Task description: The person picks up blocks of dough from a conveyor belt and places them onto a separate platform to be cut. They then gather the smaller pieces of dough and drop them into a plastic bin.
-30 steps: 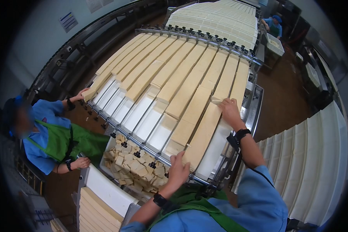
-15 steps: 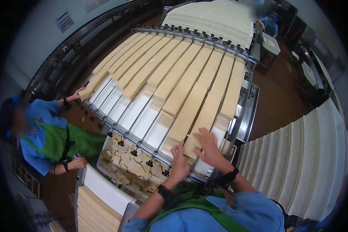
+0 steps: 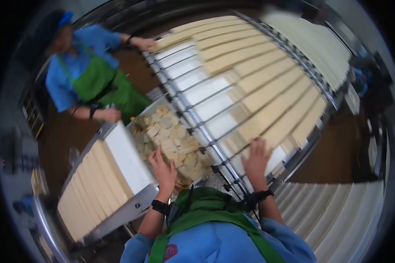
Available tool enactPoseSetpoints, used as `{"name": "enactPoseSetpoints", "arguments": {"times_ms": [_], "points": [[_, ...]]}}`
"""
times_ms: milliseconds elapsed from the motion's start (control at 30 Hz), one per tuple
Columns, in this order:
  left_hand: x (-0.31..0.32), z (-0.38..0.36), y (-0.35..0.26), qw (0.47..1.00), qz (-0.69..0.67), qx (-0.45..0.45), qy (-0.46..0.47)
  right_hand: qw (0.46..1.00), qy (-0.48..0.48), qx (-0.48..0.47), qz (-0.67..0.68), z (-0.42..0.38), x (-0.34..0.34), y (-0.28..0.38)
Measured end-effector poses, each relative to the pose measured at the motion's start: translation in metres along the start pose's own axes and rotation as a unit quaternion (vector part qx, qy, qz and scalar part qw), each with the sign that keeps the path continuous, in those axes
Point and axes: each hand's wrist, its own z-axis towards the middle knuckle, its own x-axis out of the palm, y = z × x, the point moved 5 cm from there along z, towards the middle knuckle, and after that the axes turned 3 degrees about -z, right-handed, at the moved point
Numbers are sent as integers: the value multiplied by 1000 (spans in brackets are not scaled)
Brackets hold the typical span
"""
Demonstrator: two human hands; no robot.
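Observation:
Long pale-yellow slabs (image 3: pixel 276 101) lie side by side in lanes on a white conveyor with metal guide rails. My right hand (image 3: pixel 256 165) is open at the near end of these slabs, fingers stretched; blur hides whether it presses on one. My left hand (image 3: pixel 163 174) is over the near edge of a tub of broken flat offcuts (image 3: pixel 173 136). Its fingers are loosely bent and apart, and I see nothing held in them.
A co-worker (image 3: pixel 96 74) in a green apron stands at the left, one hand on a slab's end. A second conveyor with slabs (image 3: pixel 94 193) runs at lower left. Ridged white sheeting (image 3: pixel 333 215) stands at right. Metal rail (image 3: pixel 202 127) edges the main conveyor.
My view has swung left. My left hand has moved from the slab ends to over the offcut tub. My right hand stays by the slab ends, its fingers now pointing up the lanes.

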Motion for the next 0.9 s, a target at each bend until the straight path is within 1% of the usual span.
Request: {"name": "enactPoseSetpoints", "arguments": {"times_ms": [33,100,133,167,200,233,267,300,333,367,400,433,467,500,533,600,633,667,700,767,833,900], "points": [[-19,-5,19,999,6,-29,-23,999,-29,31,-14,5,9,-11],[-59,-20,60,995,40,-38,-85,996,9,76,42,12,2,-7],[-80,-33,76,988,76,-48,-129,998,-6,52,33,12,6,-10],[-96,-46,91,976,114,-60,-175,998,-3,51,40,14,13,-15],[-113,-61,111,967,107,-75,-217,998,7,57,35,16,8,-12],[-128,-77,125,952,136,-114,-250,998,0,45,-43,15,11,-12],[-142,-94,140,930,167,-165,-283,996,15,45,-74,17,8,-9],[-151,-108,151,908,190,-212,-308,992,64,64,-93,21,1,-6],[-158,-119,158,897,192,-228,-327,990,61,69,-104,25,-6,0],[-159,-129,168,884,191,-270,-331,992,53,49,-103,39,-4,14],[-162,-136,176,872,188,-312,-328,995,-32,-19,-93,51,-14,36],[-165,-137,179,867,183,-320,-335,987,-114,-83,-82,55,-27,59],[-162,-137,181,881,125,-314,-332,984,-116,-126,-37,61,-44,111],[-160,-133,182,892,67,-303,-328,976,-78,-196,59,72,-33,151],[-159,-126,181,900,65,-299,-310,952,-37,-263,152,83,-17,193],[-159,-113,175,901,44,-304,-306,911,24,-358,204,91,8,295],[-159,-106,173,904,29,-307,-297,883,56,-396,245,87,-7,357],[-160,-103,174,899,30,-325,-292,847,70,-445,280,89,1,405],[-161,-101,174,898,26,-326,-295,816,66,-482,312,94,25,449],[-163,-98,174,897,15,-336,-287,786,80,-532,304,103,46,531],[-166,-95,170,897,16,-341,-281,785,73,-544,287,113,63,593],[-166,-93,172,897,7,-360,-257,791,57,-551,257,124,85,634]]}}
